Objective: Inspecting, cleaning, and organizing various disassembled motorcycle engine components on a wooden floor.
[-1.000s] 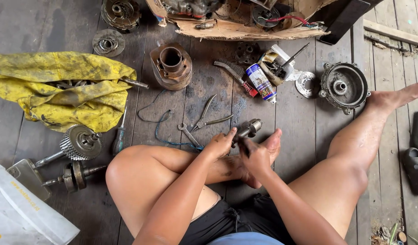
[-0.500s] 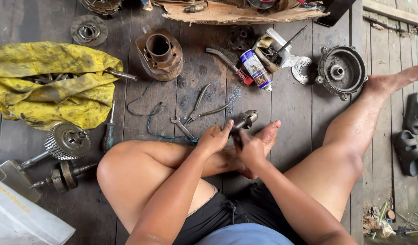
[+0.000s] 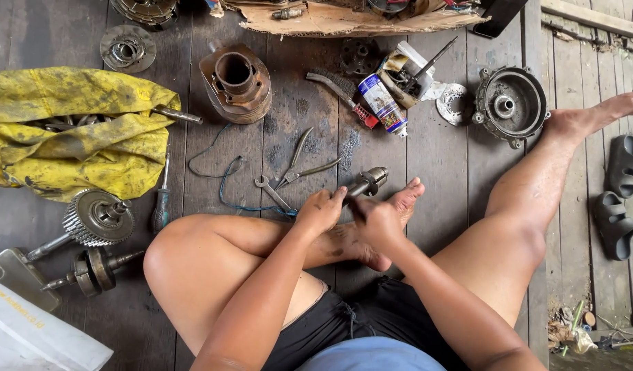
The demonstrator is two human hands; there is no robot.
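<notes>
Two grease-stained hands meet on one dark steel cylindrical shaft (image 3: 364, 184), which lies above the bare foot (image 3: 388, 220) on the grey plank floor (image 3: 426, 151). The left hand (image 3: 320, 211) curls shut around the shaft's near end; the right hand (image 3: 377, 221) grips it just behind. Just left of the shaft lie slim metal pliers (image 3: 304, 165) and a small open-ended spanner (image 3: 272, 192). Well left sits a crumpled yellow cloth (image 3: 76, 130).
</notes>
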